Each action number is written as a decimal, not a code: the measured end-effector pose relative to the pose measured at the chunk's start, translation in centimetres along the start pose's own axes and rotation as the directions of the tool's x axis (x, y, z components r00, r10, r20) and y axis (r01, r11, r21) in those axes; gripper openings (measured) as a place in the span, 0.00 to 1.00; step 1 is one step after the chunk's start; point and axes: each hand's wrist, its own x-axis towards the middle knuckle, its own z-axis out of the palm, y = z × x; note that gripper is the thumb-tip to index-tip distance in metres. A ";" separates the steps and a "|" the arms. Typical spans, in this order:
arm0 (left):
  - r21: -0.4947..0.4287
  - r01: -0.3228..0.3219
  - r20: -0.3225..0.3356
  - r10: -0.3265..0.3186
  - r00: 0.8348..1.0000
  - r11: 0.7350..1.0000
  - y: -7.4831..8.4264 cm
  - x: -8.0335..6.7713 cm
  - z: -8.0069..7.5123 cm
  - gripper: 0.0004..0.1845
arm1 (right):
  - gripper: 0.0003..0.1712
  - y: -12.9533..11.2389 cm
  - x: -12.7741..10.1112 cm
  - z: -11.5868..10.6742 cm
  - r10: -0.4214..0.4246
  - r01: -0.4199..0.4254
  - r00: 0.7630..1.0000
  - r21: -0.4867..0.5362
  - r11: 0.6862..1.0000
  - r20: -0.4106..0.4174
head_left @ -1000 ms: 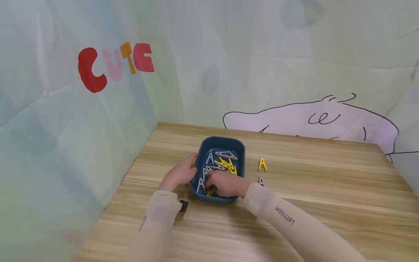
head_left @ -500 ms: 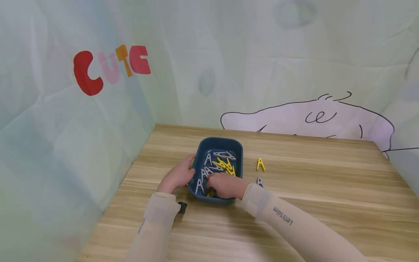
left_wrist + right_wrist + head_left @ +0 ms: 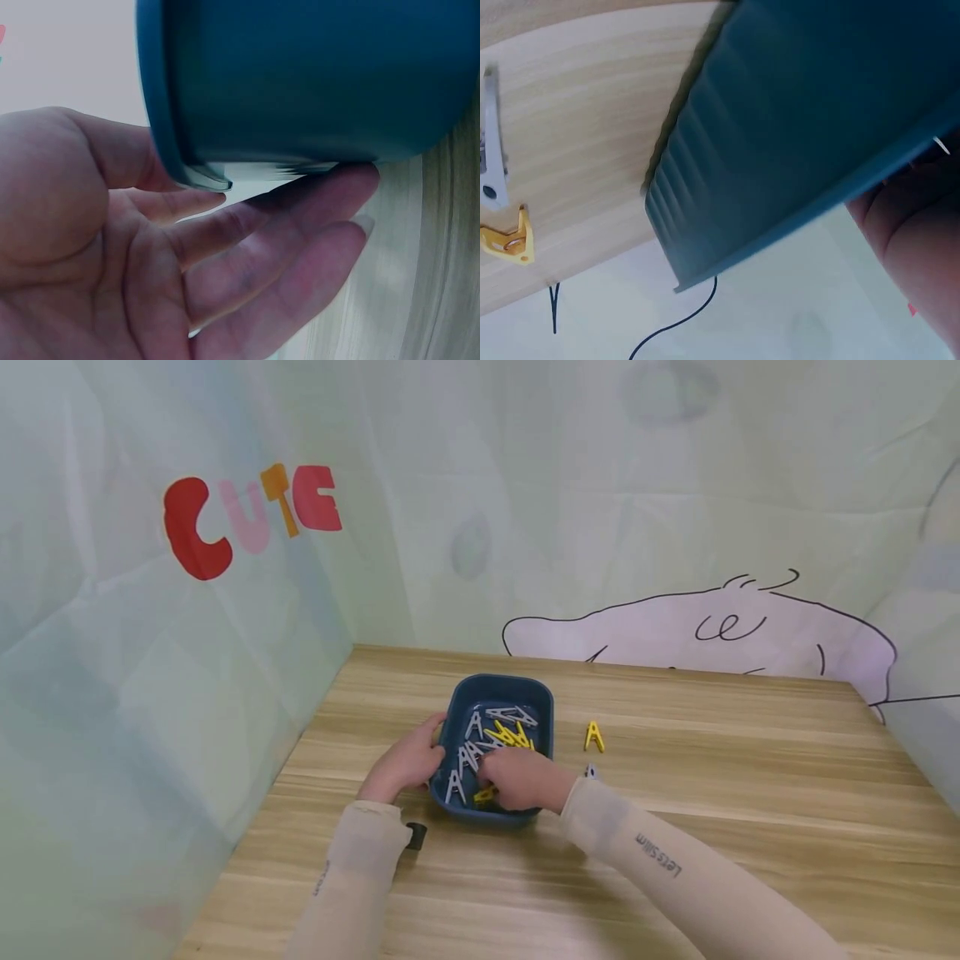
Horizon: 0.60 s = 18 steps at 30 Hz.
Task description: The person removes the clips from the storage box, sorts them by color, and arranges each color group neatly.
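Head view: blue tray (image 3: pixel 542 710) sits on the wooden table (image 3: pixel 750 793), left of centre, holding grey and yellow clothespins (image 3: pixel 507 732). Left hand (image 3: pixel 403 764) rests against the tray's left wall, fingers relaxed. Right hand (image 3: pixel 521 779) is inside the tray's near end among the pins; grasp can't be told. One yellow clothespin (image 3: pixel 593 737) lies on the table just right of the tray, a grey clothespin (image 3: pixel 590 770) near it by the right sleeve.

Left wrist view: left hand (image 3: pixel 150 277) released, straight fingers touching the tray (image 3: pixel 315 75) at its base.

Right wrist view: tray's outer wall (image 3: pixel 795 142) fills the frame; grey clothespin (image 3: pixel 491 165) and yellow clothespin (image 3: pixel 508 241) lie on the table.
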 end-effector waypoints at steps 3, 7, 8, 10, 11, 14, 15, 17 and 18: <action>-0.002 0.001 0.000 -0.001 1.000 1.000 0.0 -0.1 0.0 0.31 | 0.09 0.2 -0.2 -0.4 0.020 -0.020 1.000 0.008 1.000 -0.023; 0.008 0.007 -0.004 -0.007 1.000 1.000 0.1 -0.1 0.0 0.31 | 0.10 0.4 -0.4 -0.9 0.066 -0.065 0.997 0.031 0.997 -0.031; 0.010 0.008 -0.005 -0.008 1.000 1.000 0.1 -0.1 0.0 0.31 | 0.10 0.4 -0.5 -1.1 0.080 -0.079 0.996 0.036 0.996 -0.033; 0.013 0.001 -0.008 -0.001 1.000 1.000 0.1 -0.1 0.0 0.30 | 0.10 0.5 -0.7 -1.5 0.103 -0.101 0.994 0.046 0.994 -0.045; 0.014 -0.005 -0.009 0.005 1.000 1.000 0.1 0.0 0.0 0.30 | 0.11 0.5 -0.8 -1.7 0.112 -0.110 0.992 0.051 0.993 -0.055; 0.015 -0.024 -0.013 0.024 1.000 1.000 0.0 0.1 0.0 0.30 | 0.11 0.8 -1.3 -2.3 0.129 -0.121 0.986 0.078 0.990 -0.105; 0.015 -0.030 -0.014 0.030 0.999 0.999 0.0 0.1 0.0 0.30 | 0.10 1.0 -1.5 -2.5 0.129 -0.118 0.984 0.088 0.989 -0.126; 0.012 -0.038 -0.015 0.038 0.999 0.999 -0.1 0.1 0.0 0.30 | 0.09 1.2 -1.8 -2.9 0.136 -0.117 0.978 0.122 0.986 -0.159; 0.010 -0.039 -0.015 0.039 0.999 0.999 -0.1 0.1 0.0 0.30 | 0.09 1.4 -2.0 -3.1 0.141 -0.118 0.975 0.137 0.984 -0.173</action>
